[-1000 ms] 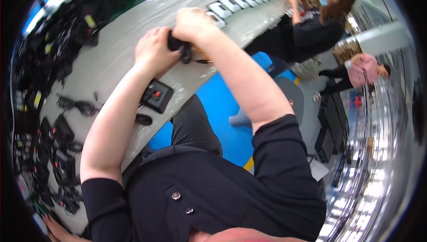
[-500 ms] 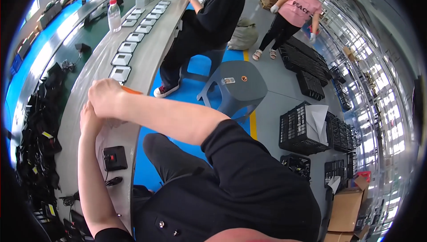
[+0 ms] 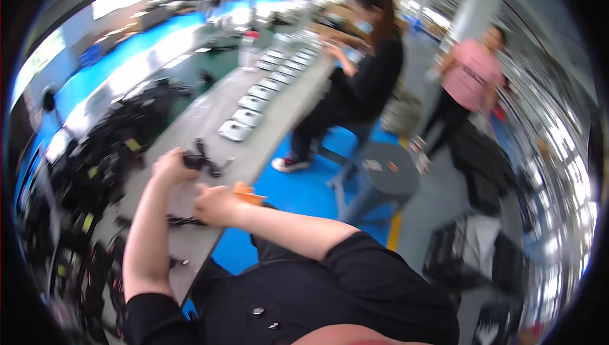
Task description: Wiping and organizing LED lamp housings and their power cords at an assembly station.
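My left hand [image 3: 172,167] is closed over the table, its fingers round a small dark corded item [image 3: 190,159] whose exact kind is blurred. Black cable loops [image 3: 206,154] spread from it onto the pale tabletop [image 3: 231,167]. Nearer the table's front edge, my right hand [image 3: 216,204] is curled with an orange object [image 3: 247,194] sticking out on its right side; blur hides what kind it is. Below the hands a black cable [image 3: 184,221] lies on the table. Several pale, dark-rimmed square pieces [image 3: 235,130] run in rows along the table beyond my hands.
A heap of black corded devices [image 3: 89,218] lines the table's left side. A red-capped bottle [image 3: 248,50] stands at the far end. A seated co-worker [image 3: 374,59], a grey stool [image 3: 387,167], a standing person [image 3: 469,78] and black crates [image 3: 463,250] are to the right.
My hands have come apart: the left is farther out with the dark corded item, the right nearer the table edge with the orange object. The whole view has swung and blurred.
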The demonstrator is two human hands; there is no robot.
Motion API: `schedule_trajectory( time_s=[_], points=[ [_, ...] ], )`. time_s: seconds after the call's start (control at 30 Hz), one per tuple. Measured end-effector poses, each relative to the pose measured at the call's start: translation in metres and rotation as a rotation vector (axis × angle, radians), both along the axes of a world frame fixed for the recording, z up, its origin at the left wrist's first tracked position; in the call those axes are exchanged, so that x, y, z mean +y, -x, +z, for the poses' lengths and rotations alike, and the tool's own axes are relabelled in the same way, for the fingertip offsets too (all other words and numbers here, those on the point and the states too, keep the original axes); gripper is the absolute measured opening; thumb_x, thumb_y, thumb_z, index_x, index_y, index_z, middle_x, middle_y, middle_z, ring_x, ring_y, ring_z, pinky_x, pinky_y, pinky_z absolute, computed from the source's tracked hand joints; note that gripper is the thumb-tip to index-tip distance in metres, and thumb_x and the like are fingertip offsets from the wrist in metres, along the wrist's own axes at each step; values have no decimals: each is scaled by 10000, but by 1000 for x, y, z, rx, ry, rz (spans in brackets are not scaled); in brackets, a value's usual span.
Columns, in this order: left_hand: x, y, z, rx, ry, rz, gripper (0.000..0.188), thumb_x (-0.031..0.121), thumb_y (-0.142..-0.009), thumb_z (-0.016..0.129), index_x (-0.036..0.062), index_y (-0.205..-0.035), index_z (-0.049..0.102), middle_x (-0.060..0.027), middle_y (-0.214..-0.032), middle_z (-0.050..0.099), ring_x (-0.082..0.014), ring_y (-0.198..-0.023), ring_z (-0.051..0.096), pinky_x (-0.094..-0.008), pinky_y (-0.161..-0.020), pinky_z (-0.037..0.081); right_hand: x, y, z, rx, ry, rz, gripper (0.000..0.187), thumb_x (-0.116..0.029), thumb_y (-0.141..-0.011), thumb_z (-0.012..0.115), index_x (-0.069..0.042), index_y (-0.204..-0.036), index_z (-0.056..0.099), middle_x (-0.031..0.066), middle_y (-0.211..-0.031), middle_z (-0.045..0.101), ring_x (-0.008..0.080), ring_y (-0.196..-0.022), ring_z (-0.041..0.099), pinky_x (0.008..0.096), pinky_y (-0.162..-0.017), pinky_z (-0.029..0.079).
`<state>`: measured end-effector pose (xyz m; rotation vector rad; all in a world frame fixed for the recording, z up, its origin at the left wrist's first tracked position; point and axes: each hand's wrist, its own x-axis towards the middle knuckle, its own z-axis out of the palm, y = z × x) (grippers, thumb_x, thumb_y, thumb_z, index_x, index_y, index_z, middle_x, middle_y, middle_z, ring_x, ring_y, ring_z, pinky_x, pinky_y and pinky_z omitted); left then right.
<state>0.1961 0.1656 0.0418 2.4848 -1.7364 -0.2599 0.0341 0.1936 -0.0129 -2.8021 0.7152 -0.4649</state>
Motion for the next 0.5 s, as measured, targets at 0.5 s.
schedule_trajectory(
  time_s=[0.5],
  points=[
    [115, -48, -19, -53, 10, 114, 695, 498, -616, 764, 109, -1165, 587, -106, -1178, 608, -309, -1204, 464, -443, -1009, 354, -26, 94, 47, -121, -257, 87, 223, -277, -774, 680, -60, -822, 685, 133, -947, 610, 317, -882, 620, 411, -764, 504]
  ],
)
